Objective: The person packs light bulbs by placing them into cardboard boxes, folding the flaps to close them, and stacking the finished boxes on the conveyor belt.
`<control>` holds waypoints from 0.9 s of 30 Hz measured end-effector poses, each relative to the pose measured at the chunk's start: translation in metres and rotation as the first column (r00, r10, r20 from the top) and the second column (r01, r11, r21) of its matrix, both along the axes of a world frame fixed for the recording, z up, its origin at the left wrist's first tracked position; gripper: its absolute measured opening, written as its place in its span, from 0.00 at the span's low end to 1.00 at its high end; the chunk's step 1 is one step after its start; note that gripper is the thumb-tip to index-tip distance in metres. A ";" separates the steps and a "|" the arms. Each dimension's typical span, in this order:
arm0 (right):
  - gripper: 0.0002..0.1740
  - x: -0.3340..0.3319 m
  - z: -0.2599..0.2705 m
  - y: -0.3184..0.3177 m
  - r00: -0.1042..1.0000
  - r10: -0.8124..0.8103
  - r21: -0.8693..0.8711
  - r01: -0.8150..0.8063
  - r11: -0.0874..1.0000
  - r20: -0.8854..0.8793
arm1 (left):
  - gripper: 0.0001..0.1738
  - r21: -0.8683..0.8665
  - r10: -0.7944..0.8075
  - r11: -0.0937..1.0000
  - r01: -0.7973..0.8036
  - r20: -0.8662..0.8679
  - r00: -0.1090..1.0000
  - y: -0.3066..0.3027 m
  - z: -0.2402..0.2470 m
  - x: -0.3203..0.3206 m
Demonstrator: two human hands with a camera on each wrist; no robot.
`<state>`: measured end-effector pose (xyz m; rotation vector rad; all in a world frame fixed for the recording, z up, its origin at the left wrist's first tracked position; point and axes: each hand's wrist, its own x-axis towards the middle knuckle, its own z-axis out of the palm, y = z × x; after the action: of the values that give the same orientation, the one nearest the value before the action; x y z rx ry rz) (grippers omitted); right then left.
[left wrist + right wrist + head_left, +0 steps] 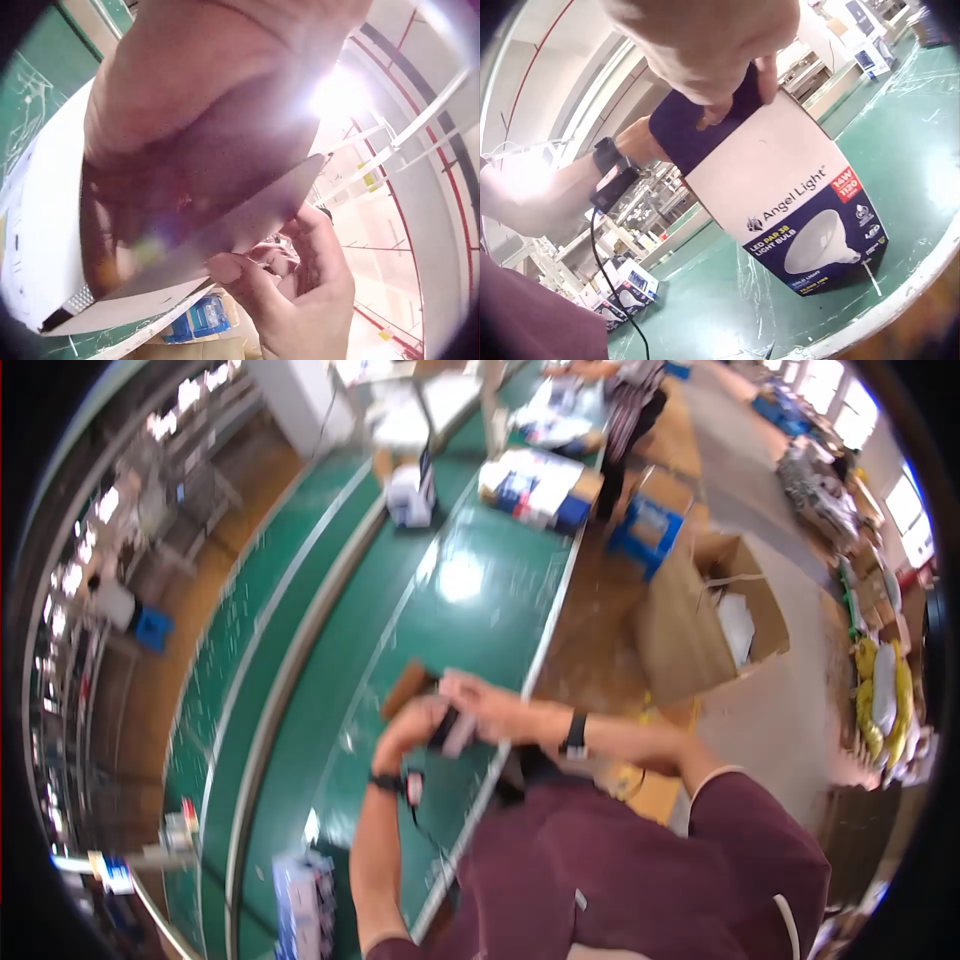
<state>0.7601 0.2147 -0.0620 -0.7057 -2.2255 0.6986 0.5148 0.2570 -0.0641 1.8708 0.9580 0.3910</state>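
A printed light bulb box [780, 180], white above and dark blue below, is held between both hands over the green worktable. The left hand [415, 725] grips it from the far side; in the left wrist view that hand [202, 82] fills the upper middle and hides much of the box [45, 217]. With thumb and fingers the right hand [490, 710] pinches a flap at the box's upper end. That pinch shows in the left wrist view, where the right hand [307, 300] is at the flap edge. Inside the box is hidden.
Several printed boxes [300, 905] stand on the green table [400, 620] near the left arm; more printed boxes [540, 488] lie at its far end. A long rail [285, 690] runs along the table. Right of it are an open carton [690, 630], a blue stool [648, 532] and another person [630, 420].
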 end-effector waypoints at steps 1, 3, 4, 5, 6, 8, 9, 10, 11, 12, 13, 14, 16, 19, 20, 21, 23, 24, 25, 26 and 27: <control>0.53 0.004 0.000 0.001 0.998 -0.060 0.124 0.059 0.991 0.002 | 0.13 -0.343 0.106 0.934 -0.099 0.001 0.994 -0.009 0.014 0.005; 0.59 0.004 0.001 0.006 0.992 -0.128 0.212 0.121 0.970 0.017 | 0.13 -0.606 0.218 0.773 -0.185 -0.020 0.976 -0.009 0.028 0.010; 0.59 0.001 -0.004 0.006 0.990 -0.140 0.137 0.138 0.981 0.008 | 0.12 -0.605 0.231 0.772 -0.193 -0.014 0.973 -0.009 0.026 0.010; 0.58 0.001 -0.005 0.007 0.990 -0.143 0.149 0.141 0.979 0.006 | 0.12 -0.597 0.239 0.778 -0.195 -0.005 0.971 -0.006 0.027 0.013; 0.58 0.002 0.000 0.007 0.989 -0.149 0.159 0.147 0.976 0.005 | 0.12 -0.584 0.232 0.791 -0.184 0.007 0.973 -0.005 0.025 0.013; 0.58 0.001 0.008 0.006 0.989 -0.145 0.151 0.145 0.978 -0.009 | 0.11 -0.562 0.221 0.811 -0.164 0.034 0.975 -0.008 0.017 0.010; 0.58 0.001 0.009 0.004 0.990 -0.143 0.143 0.144 0.979 -0.016 | 0.13 -0.555 0.226 0.815 -0.167 0.038 0.974 -0.007 0.014 0.012; 0.57 0.000 0.003 0.003 0.988 -0.152 0.171 0.155 0.973 -0.026 | 0.12 -0.551 0.214 0.819 -0.162 0.032 0.976 -0.007 0.011 0.011; 0.56 -0.001 -0.003 0.004 0.986 -0.161 0.199 0.165 0.966 -0.037 | 0.12 -0.546 0.204 0.823 -0.157 0.026 0.979 -0.006 0.008 0.011; 0.56 -0.002 -0.004 0.005 0.985 -0.166 0.230 0.173 0.958 -0.049 | 0.13 -0.539 0.196 0.828 -0.155 0.020 0.980 -0.007 0.007 0.012; 0.55 -0.001 -0.004 0.004 0.986 -0.167 0.182 0.166 0.969 -0.014 | 0.12 -0.503 0.189 0.850 -0.157 0.013 0.982 -0.008 0.007 0.013; 0.54 0.001 -0.003 0.003 0.986 -0.163 0.137 0.159 0.978 0.019 | 0.12 -0.463 0.183 0.871 -0.161 0.003 0.983 -0.009 0.007 0.016; 0.52 0.003 0.011 0.010 0.996 -0.087 0.049 0.086 0.995 0.023 | 0.08 -0.308 0.235 0.922 -0.235 -0.037 0.971 -0.013 0.015 0.019; 0.31 0.013 0.022 0.018 0.991 -0.128 0.012 0.129 0.992 -0.030 | 0.15 -0.061 0.474 0.880 -0.471 0.047 0.879 -0.035 0.050 -0.025; 0.21 0.017 0.016 0.022 0.986 -0.147 0.021 0.149 0.989 -0.074 | 0.13 0.067 0.656 0.736 -0.673 0.171 0.735 -0.047 0.057 -0.049; 0.15 0.011 0.032 0.023 0.984 -0.175 0.095 0.178 0.979 -0.037 | 0.19 0.457 0.752 0.507 -0.731 0.179 0.634 -0.053 0.046 -0.084; 0.11 -0.008 0.046 0.029 0.997 -0.078 0.073 0.079 0.994 -0.016 | 0.28 0.854 0.978 0.181 -0.488 -0.103 0.183 -0.077 0.105 -0.076; 0.09 -0.020 0.049 0.030 0.995 -0.075 0.079 0.080 0.994 -0.066 | 0.38 0.767 0.896 0.261 -0.586 0.033 0.443 -0.081 0.089 -0.076; 0.08 -0.029 0.048 0.033 0.997 -0.049 -0.026 0.048 0.999 -0.064 | 0.39 0.711 0.750 0.442 -0.547 0.041 0.660 -0.090 0.120 -0.052; 0.07 -0.031 0.044 0.034 0.998 -0.031 -0.144 0.023 0.989 -0.058 | 0.44 0.724 0.722 0.496 -0.481 -0.036 0.691 -0.107 0.100 -0.012; 0.06 -0.033 0.040 0.034 0.996 -0.028 -0.198 0.010 0.980 -0.085 | 0.53 0.768 0.661 0.540 -0.344 -0.133 0.739 -0.118 0.081 0.016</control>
<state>0.7267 0.2490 -0.0222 -0.7773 -2.0862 0.9327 0.5305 0.1386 0.0165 2.3816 1.8993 0.8428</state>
